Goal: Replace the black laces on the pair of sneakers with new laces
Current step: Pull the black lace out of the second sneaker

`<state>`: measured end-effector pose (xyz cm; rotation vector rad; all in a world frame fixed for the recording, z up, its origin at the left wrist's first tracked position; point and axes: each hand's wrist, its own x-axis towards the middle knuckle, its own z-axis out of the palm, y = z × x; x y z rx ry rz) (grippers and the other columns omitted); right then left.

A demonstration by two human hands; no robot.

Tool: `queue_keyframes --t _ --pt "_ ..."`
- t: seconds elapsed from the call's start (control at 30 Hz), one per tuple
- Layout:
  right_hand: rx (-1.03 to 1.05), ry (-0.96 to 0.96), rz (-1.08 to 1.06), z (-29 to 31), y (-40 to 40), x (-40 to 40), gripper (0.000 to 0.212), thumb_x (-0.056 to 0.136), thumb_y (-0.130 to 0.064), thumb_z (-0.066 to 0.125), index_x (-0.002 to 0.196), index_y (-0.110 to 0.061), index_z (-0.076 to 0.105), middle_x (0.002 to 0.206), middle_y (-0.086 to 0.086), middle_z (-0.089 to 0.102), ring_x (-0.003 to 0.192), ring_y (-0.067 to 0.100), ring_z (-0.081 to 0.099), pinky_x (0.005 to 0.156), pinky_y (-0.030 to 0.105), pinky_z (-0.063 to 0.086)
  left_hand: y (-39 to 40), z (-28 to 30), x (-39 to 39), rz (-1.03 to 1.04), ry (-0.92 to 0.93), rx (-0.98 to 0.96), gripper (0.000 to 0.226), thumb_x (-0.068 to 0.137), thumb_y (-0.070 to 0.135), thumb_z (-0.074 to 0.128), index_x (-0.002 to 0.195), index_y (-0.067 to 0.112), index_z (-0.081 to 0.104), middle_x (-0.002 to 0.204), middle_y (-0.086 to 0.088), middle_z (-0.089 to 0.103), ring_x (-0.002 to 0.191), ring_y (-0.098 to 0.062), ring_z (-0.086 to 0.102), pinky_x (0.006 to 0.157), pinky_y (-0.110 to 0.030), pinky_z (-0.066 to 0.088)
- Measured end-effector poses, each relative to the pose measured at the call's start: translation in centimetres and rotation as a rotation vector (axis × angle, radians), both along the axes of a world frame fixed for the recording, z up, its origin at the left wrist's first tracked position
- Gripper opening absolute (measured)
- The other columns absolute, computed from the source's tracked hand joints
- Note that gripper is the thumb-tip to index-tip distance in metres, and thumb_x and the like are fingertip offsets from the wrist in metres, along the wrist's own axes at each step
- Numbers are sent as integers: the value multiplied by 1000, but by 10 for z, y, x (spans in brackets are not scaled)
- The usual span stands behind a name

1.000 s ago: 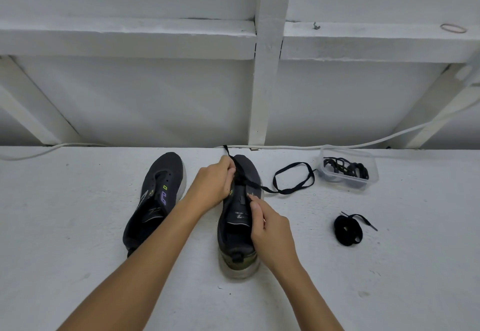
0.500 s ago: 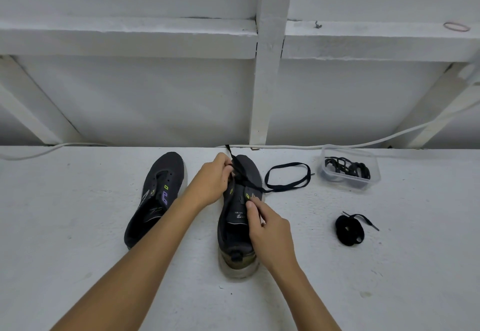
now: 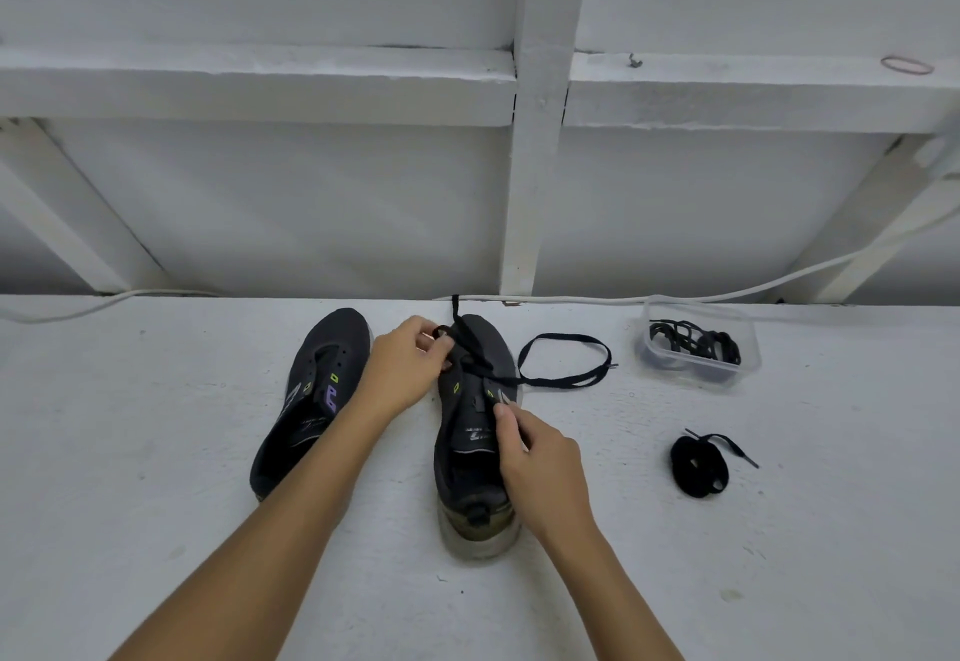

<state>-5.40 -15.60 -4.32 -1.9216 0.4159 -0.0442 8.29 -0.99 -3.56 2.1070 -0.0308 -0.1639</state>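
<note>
Soft, even, rather dim light fills the scene, cool and greyish, with no glare. Shadows are faint: a weak one lies just under the near sneaker heel and another beneath the forearms. The white table looks flat and slightly murky. The dark shoes lose detail in their blacks. Wide-angle distortion bends the white beams at the far left and right edges. The picture is slightly soft throughout, softer toward the corners.
</note>
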Motion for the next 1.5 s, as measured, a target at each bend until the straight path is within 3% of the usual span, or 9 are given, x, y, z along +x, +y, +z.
queue_keyframes --t 0.17,0.33,0.5,0.67,0.9,1.07,1.23,1.33,1.5 --pt "8 11 -12 2 2 -1 27 101 -44 52 113 -34 74 83 -15 73 76 -3 64 62 9 45 4 -1 -9 -85 -64 192 17 92 29 68 84 14 71 84 0 72 77 -14 67 72 -25 49" --pt "6 15 -11 2 3 -1 27 101 -45 50 110 -35 74 71 -10 71 61 3 60 56 12 42 -2 11 -3 322 -8 -305 15 101 11 42 109 10 54 101 -4 66 67 -14 74 73 -34 59" --pt "-22 28 -15 1 3 1 30 102 -45 48 94 -31 73 56 -13 60 57 2 55 54 12 39 0 12 -6 6 258 -17 32 90 45 67 112 22 62 102 6 67 87 -18 70 73 -31 59" --pt "-49 20 -4 1 4 1 30 102 -46 47 90 -34 71 57 -11 61 55 4 54 52 14 38 -4 -2 -10 17 -52 66 14 89 34 71 92 20 75 93 9 72 79 -14 66 62 -10 47" --pt "-79 18 -2 0 4 2 36 103 -46 47 87 -25 72 58 -2 61 52 8 50 52 19 39 6 23 18 619 -116 -366 21 99 35 54 87 18 61 85 -1 67 68 -15 66 64 -35 58" --pt "-101 14 -1 1 5 3 35 102 -46 47 83 -29 69 57 -3 61 55 7 53 49 18 37 3 13 -7 -18 286 8 34 83 56 70 93 24 75 92 5 74 77 -15 69 71 -29 57" --pt "-94 7 1 1 5 1 34 103 -44 47 87 -28 72 53 -7 57 50 7 49 50 18 38 0 8 -4 65 -63 28 9 87 29 74 81 24 74 83 12 71 75 -10 61 69 -15 45" --pt "-86 2 0 1 4 1 36 104 -44 47 85 -24 71 51 -5 53 48 8 44 49 20 36 18 16 14 421 -277 -25 11 92 26 68 89 16 72 87 3 68 83 -20 64 77 -29 48" --pt "-101 0 5 0 5 2 40 103 -45 46 79 -22 68 49 -7 49 48 9 41 50 22 34 20 10 5 345 -437 341 28 90 33 69 110 14 62 116 -4 54 105 -24 52 82 -35 44"
